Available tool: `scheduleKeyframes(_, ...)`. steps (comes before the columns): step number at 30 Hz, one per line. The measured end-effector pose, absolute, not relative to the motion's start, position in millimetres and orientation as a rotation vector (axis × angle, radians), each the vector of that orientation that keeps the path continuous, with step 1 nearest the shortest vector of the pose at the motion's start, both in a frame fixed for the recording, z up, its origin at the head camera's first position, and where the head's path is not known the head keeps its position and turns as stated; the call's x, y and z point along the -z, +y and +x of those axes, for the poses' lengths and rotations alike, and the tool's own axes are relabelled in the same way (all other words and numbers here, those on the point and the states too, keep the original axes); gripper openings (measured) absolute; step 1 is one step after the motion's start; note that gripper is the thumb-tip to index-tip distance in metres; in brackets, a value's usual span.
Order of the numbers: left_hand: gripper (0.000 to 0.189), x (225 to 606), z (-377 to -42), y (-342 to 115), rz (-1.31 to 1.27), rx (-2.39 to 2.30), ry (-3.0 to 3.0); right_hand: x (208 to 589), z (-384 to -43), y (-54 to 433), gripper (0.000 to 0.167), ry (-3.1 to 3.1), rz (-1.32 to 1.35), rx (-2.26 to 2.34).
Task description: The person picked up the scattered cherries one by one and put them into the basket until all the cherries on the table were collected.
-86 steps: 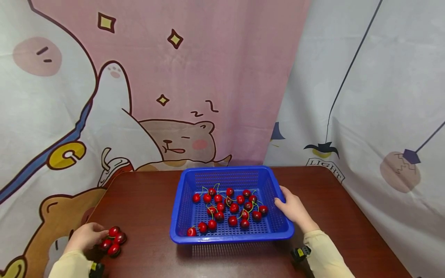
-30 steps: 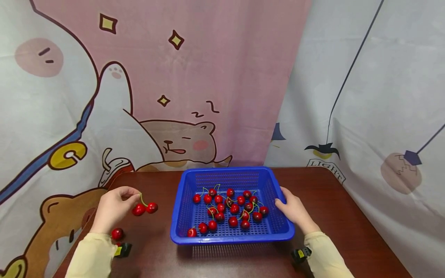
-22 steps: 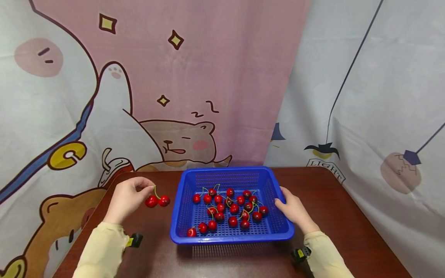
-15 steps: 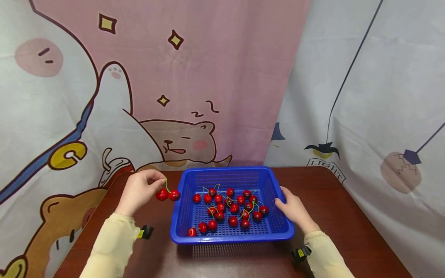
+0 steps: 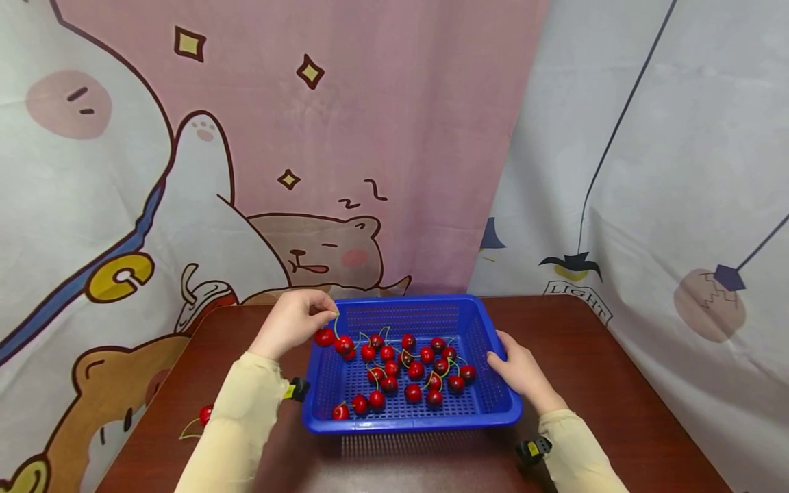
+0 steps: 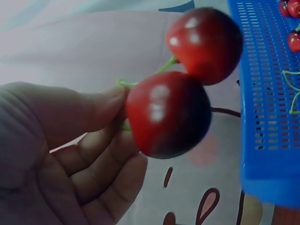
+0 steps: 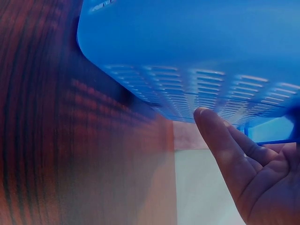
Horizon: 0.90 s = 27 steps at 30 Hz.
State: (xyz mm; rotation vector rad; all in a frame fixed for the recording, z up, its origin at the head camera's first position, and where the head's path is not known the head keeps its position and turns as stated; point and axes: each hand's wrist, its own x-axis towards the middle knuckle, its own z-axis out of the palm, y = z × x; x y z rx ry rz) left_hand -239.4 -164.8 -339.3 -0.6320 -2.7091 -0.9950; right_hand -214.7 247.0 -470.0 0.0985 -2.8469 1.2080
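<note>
My left hand pinches the green stems of a pair of red cherries between thumb and fingertips. The pair hangs over the left rim of a blue perforated plastic basket. In the left wrist view two dark-red cherries dangle close to the camera, beside the thumb. Many cherries with stems lie spread over the basket floor. My right hand holds the basket's right side, thumb at the rim; in the right wrist view a finger meets the outer slotted wall.
A cherry with its stem lies on the brown wooden table, left of the basket and partly behind the left sleeve. Behind the table hangs a printed cartoon curtain.
My left hand has lifted the cherry pair from the small group on the table's left and carried it rightward to the basket's left rim. The right hand and basket have stayed put.
</note>
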Motion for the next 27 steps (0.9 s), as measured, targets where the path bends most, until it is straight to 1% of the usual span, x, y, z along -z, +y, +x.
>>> scheduleKeyframes(10, 0.01, 353.6, -259.6, -130.7, -0.93, 0.827, -2.801, 468.8, -214.3, 246.6, 0.057, -2.853, 0.088, -1.217)
scheduleKeyframes(16, 0.011, 364.6, -271.3, -115.5, -1.036, 0.712, -2.877, 468.9, -213.9, 246.5, 0.057, -2.849, 0.088, -1.239)
scheduleKeyframes(19, 0.012, 370.0, -274.8, -110.5, -1.039, 0.666, -2.921, 469.3, -214.0, 246.5, 0.057, -2.849, 0.086, -1.242)
scheduleKeyframes(24, 0.018, 381.9, -278.8, -106.1, -0.962, 0.573, -3.015, 469.6, -214.1, 246.3, 0.057, -2.846, 0.083, -1.242)
scheduleKeyframes(27, 0.016, 389.8, -280.4, -105.1, -0.925, 0.526, -3.064, 469.5, -213.8, 246.2, 0.057, -2.846, 0.087, -1.239)
